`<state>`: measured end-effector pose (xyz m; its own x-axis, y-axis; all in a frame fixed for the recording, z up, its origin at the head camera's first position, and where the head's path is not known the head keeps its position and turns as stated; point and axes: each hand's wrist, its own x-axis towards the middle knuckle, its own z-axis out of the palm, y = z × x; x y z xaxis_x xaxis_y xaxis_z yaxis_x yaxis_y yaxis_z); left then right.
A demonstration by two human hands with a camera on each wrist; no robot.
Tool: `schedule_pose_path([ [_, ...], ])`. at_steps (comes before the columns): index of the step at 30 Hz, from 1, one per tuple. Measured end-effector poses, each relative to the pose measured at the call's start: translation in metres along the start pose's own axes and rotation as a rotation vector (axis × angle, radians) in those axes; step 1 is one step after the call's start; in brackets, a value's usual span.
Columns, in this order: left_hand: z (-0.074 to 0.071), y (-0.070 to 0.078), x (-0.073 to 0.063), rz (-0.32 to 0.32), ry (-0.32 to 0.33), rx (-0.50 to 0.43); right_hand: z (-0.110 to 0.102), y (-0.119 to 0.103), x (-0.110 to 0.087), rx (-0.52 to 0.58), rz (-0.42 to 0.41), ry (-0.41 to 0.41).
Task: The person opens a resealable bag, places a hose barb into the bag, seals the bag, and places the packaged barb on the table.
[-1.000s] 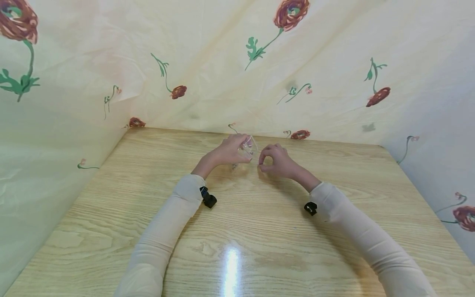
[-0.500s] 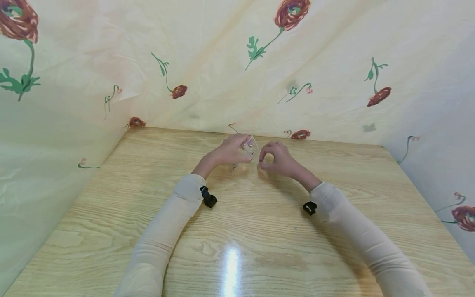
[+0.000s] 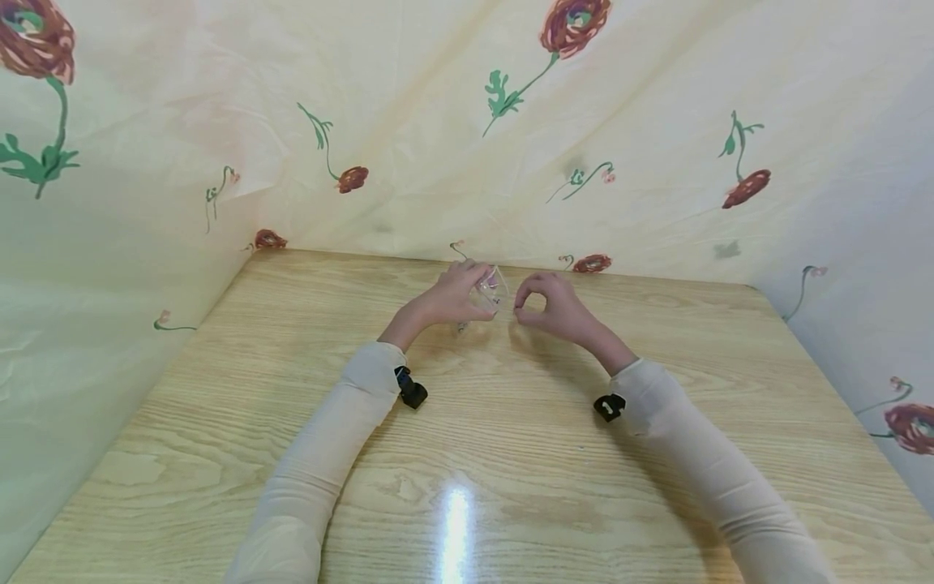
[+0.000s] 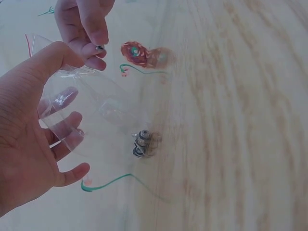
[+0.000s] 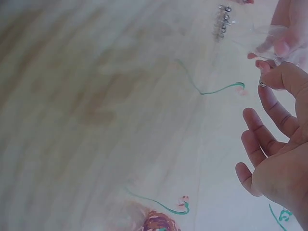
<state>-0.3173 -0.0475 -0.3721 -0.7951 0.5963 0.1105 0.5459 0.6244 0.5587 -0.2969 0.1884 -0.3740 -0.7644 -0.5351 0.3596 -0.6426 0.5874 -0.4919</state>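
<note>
My left hand (image 3: 454, 295) grips a clear plastic bag (image 4: 103, 108) near its mouth, holding it spread with thumb and fingers. A red line runs along the bag's edge in the left wrist view. Several small, round, shiny metal parts (image 4: 142, 143) lie bunched at the bottom of the bag. Just right of the bag's mouth, my right hand (image 3: 560, 312) pinches one tiny metal piece (image 5: 262, 84) between thumb and forefinger. Its other fingers are loosely bent in the right wrist view. The piece is too small for its exact kind to be told.
Both hands are above the far part of a wood-grain table (image 3: 496, 438), near its back edge. A flower-patterned cloth (image 3: 409, 122) hangs behind and along the sides. Black straps (image 3: 411, 389) are on both wrists. A bright light reflection shows on the tabletop.
My right hand has shifted slightly right and up, a little farther from the bag. The left hand and the bag have stayed almost still.
</note>
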Motion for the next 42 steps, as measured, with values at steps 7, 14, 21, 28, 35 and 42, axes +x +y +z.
schedule_pose_path([
  [7, 0.0, 0.0, 0.0, 0.001, 0.007, 0.02, -0.006, 0.001, 0.003, 0.057, 0.026, 0.05],
  [14, -0.001, 0.001, -0.001, -0.013, 0.01, 0.041, -0.014, 0.0, 0.003, 0.085, 0.026, 0.093],
  [21, 0.0, 0.001, -0.001, 0.003, 0.028, 0.048, -0.019, -0.002, 0.005, 0.117, 0.032, 0.132],
  [28, 0.0, 0.001, -0.001, 0.003, 0.025, 0.038, -0.024, -0.01, 0.008, 0.135, 0.063, 0.163],
  [35, 0.0, 0.0, -0.001, 0.006, 0.021, 0.04, -0.027, -0.018, 0.012, 0.157, 0.042, 0.223],
  [42, 0.0, 0.001, -0.001, 0.004, 0.024, 0.04, -0.028, -0.022, 0.012, 0.165, 0.042, 0.242],
])
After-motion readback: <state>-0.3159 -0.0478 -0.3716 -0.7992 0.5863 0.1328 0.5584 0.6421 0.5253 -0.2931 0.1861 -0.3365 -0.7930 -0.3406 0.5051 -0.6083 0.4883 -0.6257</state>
